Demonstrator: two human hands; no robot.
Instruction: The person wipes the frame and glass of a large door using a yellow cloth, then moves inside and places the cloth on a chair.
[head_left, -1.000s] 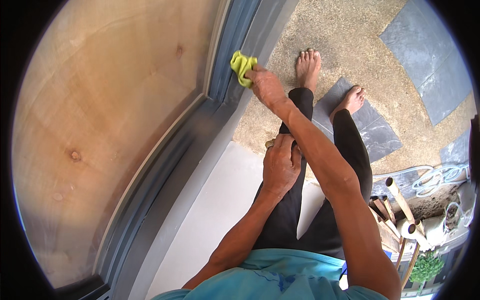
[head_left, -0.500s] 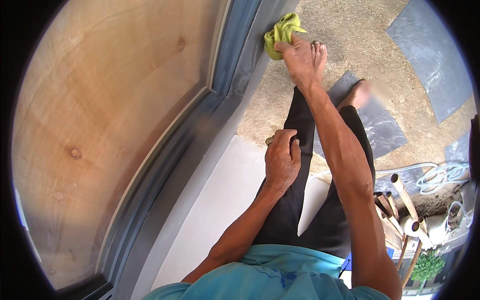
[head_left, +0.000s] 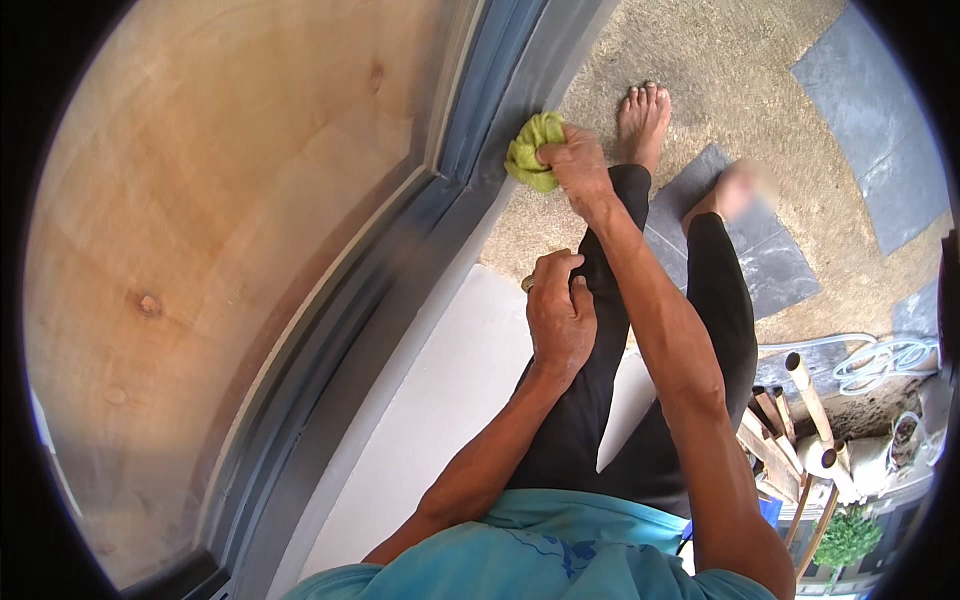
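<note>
With my right hand (head_left: 578, 170) closed on the bunched green cloth (head_left: 533, 152) at twelve o'clock, beside the grey frame (head_left: 400, 300), a slack pinch could let folds slip, and whether my curled left hand (head_left: 560, 315), toward six o'clock from it, holds anything, I cannot tell.

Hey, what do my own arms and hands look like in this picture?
Your arms are slim and bare below short turquoise sleeves. Neither the left hand nor the right hand wears a glove, and I see no watch or band on either wrist. Whether you wear a ring, I can't tell.
</note>
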